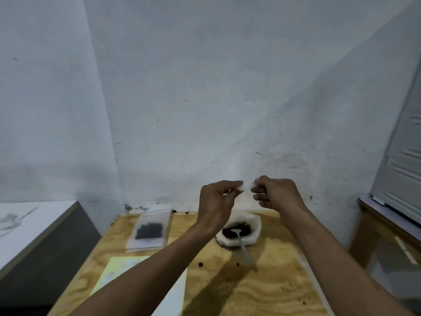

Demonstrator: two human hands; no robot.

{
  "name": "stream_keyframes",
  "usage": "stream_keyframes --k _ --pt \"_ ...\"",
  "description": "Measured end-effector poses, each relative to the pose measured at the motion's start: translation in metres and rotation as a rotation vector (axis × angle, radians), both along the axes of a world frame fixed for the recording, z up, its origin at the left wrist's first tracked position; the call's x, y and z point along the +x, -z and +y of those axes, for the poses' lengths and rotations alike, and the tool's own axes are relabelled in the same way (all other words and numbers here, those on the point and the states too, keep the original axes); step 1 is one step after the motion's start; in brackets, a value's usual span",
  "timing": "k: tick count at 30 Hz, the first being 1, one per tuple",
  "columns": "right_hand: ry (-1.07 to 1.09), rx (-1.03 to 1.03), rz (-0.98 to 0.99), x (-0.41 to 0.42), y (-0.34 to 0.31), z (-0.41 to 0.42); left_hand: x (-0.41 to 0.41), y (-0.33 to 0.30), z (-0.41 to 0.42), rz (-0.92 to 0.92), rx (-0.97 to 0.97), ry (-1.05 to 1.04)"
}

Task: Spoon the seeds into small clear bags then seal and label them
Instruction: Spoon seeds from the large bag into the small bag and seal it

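Hands raised together above a plywood table [262, 290], seen from a head-worn camera looking forward and down. The left hand [216, 201] and right hand [276, 193] sit close, each pinching an edge of a small clear bag [246, 187] between thumb and fingertips; the bag is nearly invisible against the pale wall. Held up at its mouth like this, it is probably being pulled open for filling or pressed along its seal; which one cannot be told.

Directly below, a white bowl [252, 224] holds dark reddish-brown seeds [245, 228], with a pale plastic spoon [242, 244] resting in it, handle toward the person, handy for the next scoop. To the left, a filled bag of dark seeds [149, 231] lies flat on the table, set aside. A yellow sheet [118, 273], likely labels, lies nearer. A few stray seeds dot the wood.
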State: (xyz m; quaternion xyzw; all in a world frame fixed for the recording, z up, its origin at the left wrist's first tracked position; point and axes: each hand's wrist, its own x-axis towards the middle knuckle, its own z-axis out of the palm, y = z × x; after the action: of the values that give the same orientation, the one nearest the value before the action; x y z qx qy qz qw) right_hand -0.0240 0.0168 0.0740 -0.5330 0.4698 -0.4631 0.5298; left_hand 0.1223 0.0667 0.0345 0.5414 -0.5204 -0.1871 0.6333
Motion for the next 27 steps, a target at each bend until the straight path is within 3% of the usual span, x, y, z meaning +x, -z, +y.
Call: stream_keyframes --k 4,14,24,27 --pt "-0.049 -0.016 -0.009 0.017 0.009 -0.002 0.020 0.002 0.010 -0.085 0.111 0.076" --pt "-0.192 -0.288 0.236 0.033 0.029 -0.002 0.038 -0.002 0.004 0.002 0.283 0.185" --pt "-0.240 -0.177 0.304 0.055 0.034 0.001 0.052 0.003 -0.014 -0.227 0.177 -0.329" --pt "-0.224 -0.114 0.194 0.051 0.021 0.002 0.057 -0.004 -0.002 -0.182 0.109 -0.167"
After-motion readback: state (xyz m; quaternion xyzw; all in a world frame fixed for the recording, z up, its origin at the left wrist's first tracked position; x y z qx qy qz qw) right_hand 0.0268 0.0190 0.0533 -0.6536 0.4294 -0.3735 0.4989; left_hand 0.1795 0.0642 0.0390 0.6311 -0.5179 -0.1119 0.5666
